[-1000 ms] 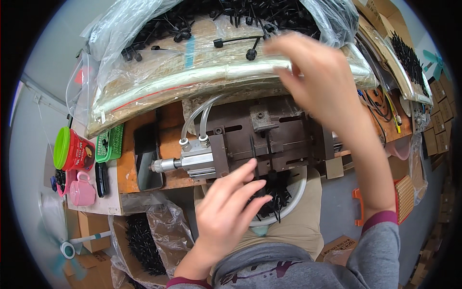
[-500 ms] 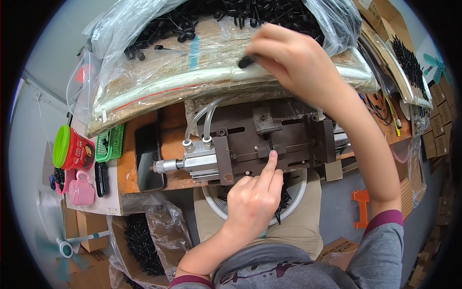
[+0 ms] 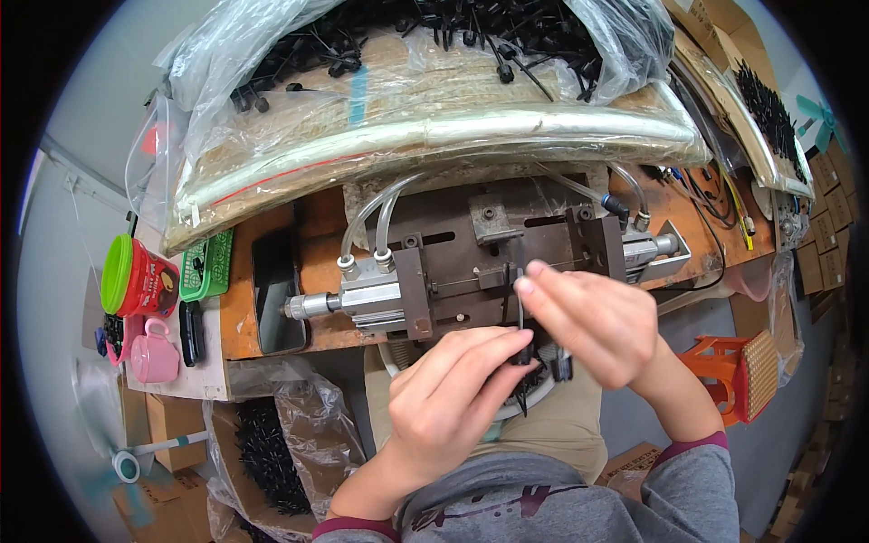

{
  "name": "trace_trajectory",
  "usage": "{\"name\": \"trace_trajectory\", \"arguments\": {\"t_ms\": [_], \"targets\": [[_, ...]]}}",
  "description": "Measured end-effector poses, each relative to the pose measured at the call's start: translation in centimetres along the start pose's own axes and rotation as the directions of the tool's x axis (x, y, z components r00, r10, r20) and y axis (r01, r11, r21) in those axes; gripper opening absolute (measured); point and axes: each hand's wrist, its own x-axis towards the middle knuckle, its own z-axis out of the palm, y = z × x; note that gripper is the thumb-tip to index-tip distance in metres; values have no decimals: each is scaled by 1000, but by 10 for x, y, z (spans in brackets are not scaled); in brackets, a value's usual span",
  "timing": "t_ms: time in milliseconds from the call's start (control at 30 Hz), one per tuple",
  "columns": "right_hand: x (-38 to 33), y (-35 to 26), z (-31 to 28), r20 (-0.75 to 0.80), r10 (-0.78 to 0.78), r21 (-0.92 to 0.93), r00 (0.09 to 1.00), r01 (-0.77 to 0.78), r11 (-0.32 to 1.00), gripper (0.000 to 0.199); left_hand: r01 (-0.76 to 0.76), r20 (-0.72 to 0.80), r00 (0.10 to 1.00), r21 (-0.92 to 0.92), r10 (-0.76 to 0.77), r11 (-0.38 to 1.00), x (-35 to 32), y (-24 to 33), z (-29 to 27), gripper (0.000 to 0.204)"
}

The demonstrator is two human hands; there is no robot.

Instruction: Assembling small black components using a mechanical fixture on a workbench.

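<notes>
Nearest: grey sleeves w/ maroon cuffs at lower edge, both forearms coming up from there. Left hand (image 3: 453, 403) sits just above the lap, fingers curled together, thumb and forefinger pinched on the lower end of a thin black strap (image 3: 521, 312). Right hand (image 3: 593, 317) is beside it, touching or nearly so, fingertips closed on the strap's upper part. Strap stands roughly upright between the two hands, in front of the metal press (image 3: 480, 262).

Change vs. 1 s ago: right hand was up at the clear bag (image 3: 407, 100) of black straps at the back of the bench; it has since dropped to the front. Left hand was spread flat, then pointing w/ one finger; now it's closed on the strap. Judgement: one piece was fetched from the bag and is now held two-handed close to the press's slot, i.e. pick done, placing not yet done.

Beyond: white bowl (image 3: 543, 389) under the hands, mostly covered. Press w/ clear hoses on a wooden bench (image 3: 244, 308). Far left: green-lidded red tub (image 3: 131, 276), pink cup (image 3: 154, 353), green basket (image 3: 206, 267). Right: orange stool (image 3: 738, 366).

Hard to tell: strap's lower tip is lost against the bowl's dark contents; whether its top touches the press, can't say. Bowl contents are unclear. Picture rim is bent and dark.
</notes>
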Motion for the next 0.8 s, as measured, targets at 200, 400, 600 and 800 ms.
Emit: {"name": "trace_trajectory", "arguments": {"t_ms": [200, 400, 600, 800], "targets": [[-16, 5, -7, 106, 475, 321, 874, -482, 815, 43, 24, 139, 988, 277, -64, 961, -17, -13, 24, 32], [-14, 0, -22, 152, 438, 497, 886, -452, 741, 75, -58, 214, 976, 464, -48, 884, -8, -17, 36, 28], [-29, -16, -16, 198, 665, 730, 720, -561, 391, 41, -65, 304, 946, 513, -110, 856, 1, -11, 29, 28], [-31, -27, -8, 172, 485, 311, 857, -515, 799, 30, -65, 215, 977, 274, 5, 960, 73, -10, -6, 23]]}}
